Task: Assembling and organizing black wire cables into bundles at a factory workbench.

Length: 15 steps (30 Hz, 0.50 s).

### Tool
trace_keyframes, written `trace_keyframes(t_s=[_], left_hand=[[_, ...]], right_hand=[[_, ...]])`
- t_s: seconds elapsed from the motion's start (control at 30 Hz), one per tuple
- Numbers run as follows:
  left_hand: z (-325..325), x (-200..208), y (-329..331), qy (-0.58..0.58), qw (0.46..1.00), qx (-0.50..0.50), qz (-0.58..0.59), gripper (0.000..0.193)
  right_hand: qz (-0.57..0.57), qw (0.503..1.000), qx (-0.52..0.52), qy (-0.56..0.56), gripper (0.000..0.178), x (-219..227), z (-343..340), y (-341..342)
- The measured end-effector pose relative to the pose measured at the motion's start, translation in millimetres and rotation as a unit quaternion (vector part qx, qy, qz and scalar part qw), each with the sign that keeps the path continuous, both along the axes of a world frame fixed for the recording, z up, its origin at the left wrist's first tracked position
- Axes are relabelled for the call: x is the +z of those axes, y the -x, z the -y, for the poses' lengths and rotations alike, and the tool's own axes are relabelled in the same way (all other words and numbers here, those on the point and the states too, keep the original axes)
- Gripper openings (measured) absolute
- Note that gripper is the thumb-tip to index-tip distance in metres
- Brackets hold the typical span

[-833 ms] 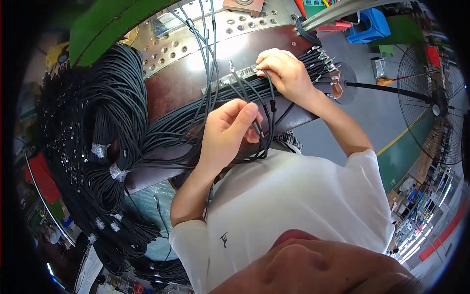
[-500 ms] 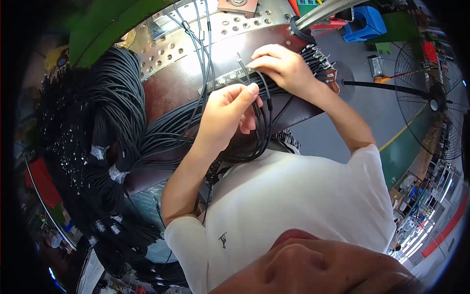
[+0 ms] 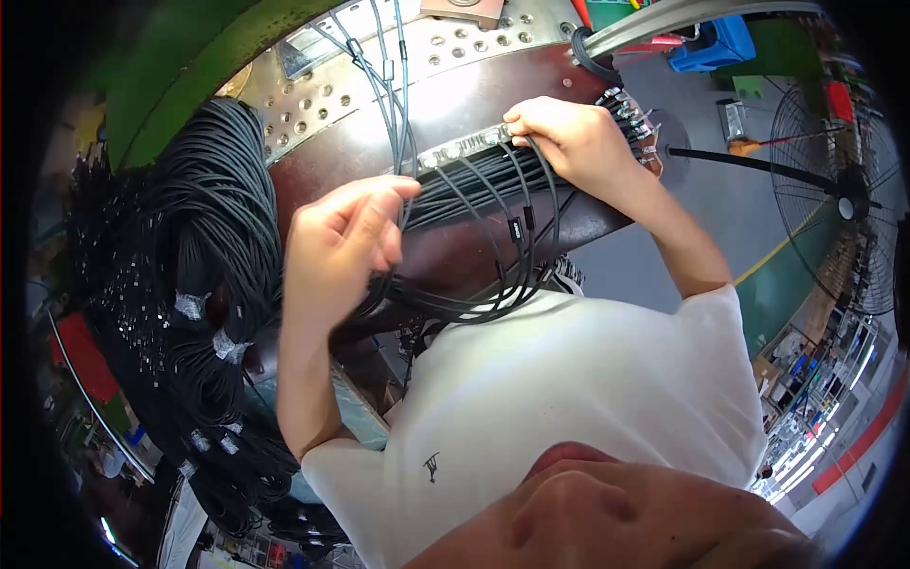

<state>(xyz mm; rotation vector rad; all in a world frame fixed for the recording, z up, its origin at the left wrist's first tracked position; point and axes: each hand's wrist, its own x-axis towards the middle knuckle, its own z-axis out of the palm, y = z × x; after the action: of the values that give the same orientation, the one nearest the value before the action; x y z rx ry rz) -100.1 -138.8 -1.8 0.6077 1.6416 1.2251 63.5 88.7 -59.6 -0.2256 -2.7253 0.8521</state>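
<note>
- Dark reddish-brown bench top (image 3: 517, 83) runs across the upper middle, beside a metal plate (image 3: 318, 109) dotted with round holes.
- On the bench lies a slotted metal strip (image 3: 464, 148); several black cables (image 3: 554, 213) run from its near edge and curve in loops toward the person's white shirt (image 3: 569, 370).
- Right hand (image 3: 573, 137): fingers bent, tips together at the strip's right end, one cable emerging just below them; what they pinch is hidden.
- Left hand (image 3: 346, 232): slightly blurred, left of the strip, fingers curled and thumb near the index finger; whether it grips a cable cannot be told.
- Between strip and shirt, a long cable bundle (image 3: 441, 206) lies along the bench.
- Farther left hangs a thick coil of black cables (image 3: 223, 171).
- At right stand a fan (image 3: 848, 209) and a blue stool (image 3: 716, 45).
</note>
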Motion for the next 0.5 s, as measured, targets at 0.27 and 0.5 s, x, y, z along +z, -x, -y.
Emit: trace_keyframes(t_s=[0.27,0.5], left_hand=[[-97.9,-75.1,85.6,-0.186,0.944,0.162,0.219,0.04],[-111.8,-55.8,38.1,-0.197,0.908,0.161,0.334,0.03]], right_hand=[[0.088,0.98,0.12,0.129,0.016,9.5,-30.3,17.8],[0.146,0.977,-0.038,0.149,0.028,47.7,-64.1,114.5]])
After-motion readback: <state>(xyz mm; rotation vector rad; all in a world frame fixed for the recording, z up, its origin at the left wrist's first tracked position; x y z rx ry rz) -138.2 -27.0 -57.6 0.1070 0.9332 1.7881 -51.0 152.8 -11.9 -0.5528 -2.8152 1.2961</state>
